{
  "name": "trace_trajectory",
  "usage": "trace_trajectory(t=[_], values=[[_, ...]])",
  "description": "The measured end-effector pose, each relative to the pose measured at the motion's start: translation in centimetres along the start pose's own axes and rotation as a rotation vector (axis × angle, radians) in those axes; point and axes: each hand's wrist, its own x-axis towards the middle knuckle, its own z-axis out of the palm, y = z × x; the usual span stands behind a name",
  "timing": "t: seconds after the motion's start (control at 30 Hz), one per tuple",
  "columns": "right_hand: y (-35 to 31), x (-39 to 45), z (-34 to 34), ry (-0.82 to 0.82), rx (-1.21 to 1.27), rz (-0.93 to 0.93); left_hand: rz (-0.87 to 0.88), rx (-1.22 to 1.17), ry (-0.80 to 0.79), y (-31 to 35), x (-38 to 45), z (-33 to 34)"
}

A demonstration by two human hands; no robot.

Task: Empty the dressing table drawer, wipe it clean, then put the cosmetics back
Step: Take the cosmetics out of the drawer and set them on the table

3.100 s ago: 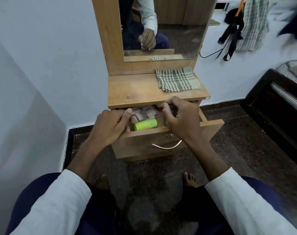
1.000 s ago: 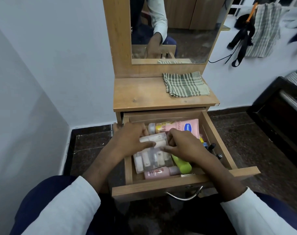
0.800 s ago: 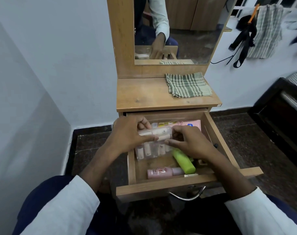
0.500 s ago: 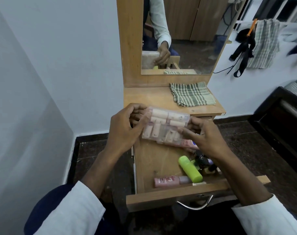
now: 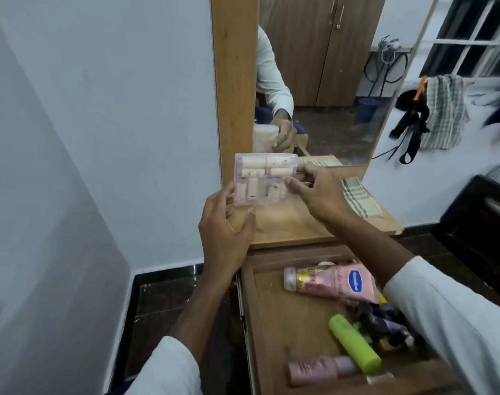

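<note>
Cosmetics case (image 5: 264, 178) between both hands' fingers (image 5: 295, 183)

Two bare hands, left hand (image 5: 224, 232) and right hand (image 5: 318, 195), no rings, watch or gloves visible. Forearms bare up to the cuffs. White long sleeves on both arms: left sleeve (image 5: 168, 369) pushed up the forearm, plain cuff, soft folds; right sleeve (image 5: 454, 317) same white fabric, plain, no buttons seen. Dark blue trousers, a sliver at the bottom edge beside the left sleeve. Mirror (image 5: 323, 81) reflects a white sleeve and a bare hand.
</note>
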Motion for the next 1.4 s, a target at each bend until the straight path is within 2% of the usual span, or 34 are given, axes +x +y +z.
trace_trajectory(t=[0.2, 0.4, 0.6, 0.67, 0.73, 0.83, 0.93, 1.0, 1.13, 1.3, 1.37, 1.4], values=[[1.4, 3.7, 2.8, 0.081, 0.006, 0.041, -0.078, -0.016, 0.033, -2.4, 2.3, 1.2], [2.5, 4.3, 4.3, 0.085, 0.007, 0.053, -0.168, -0.005, 0.055, -3.3, 2.6, 1.5], [2.9, 4.4, 4.3, 0.079, 0.008, 0.042, -0.169, 0.026, 0.043, -3.4, 2.6, 1.9], [2.9, 4.0, 3.7, 0.092, -0.068, 0.023, -0.167, 0.06, 0.046, -3.1, 2.4, 2.0], [3.2, 3.3, 2.7, 0.116, -0.229, -0.049, -0.119, 0.122, 0.069, -2.6, 2.0, 1.9], [5.1, 2.1, -0.1, 0.156, -0.581, -0.136, 0.052, 0.197, 0.088, -1.6, 1.4, 1.4], [7.9, 1.3, -3.3, 0.061, -0.88, 0.068, 0.208, 0.229, 0.053, -1.2, 0.5, 1.3], [9.2, 0.8, -4.6, -0.085, -0.912, 0.17, 0.266, 0.23, 0.018, -1.0, -0.2, 1.7], [10.2, 0.6, -6.4, -0.252, -0.93, 0.19, 0.319, 0.235, -0.065, -1.0, -1.3, 2.4], [10.3, 0.8, -8.2, -0.273, -0.924, 0.197, 0.458, 0.249, -0.216, -0.3, -2.0, 2.8], [9.4, 0.2, -8.0, -0.246, -0.894, 0.195, 0.557, 0.239, -0.374, -0.3, -2.4, 3.1], [8.8, -0.5, -7.8, -0.179, -0.855, 0.183, 0.616, 0.256, -0.471, -0.5, -2.6, 3.3]])
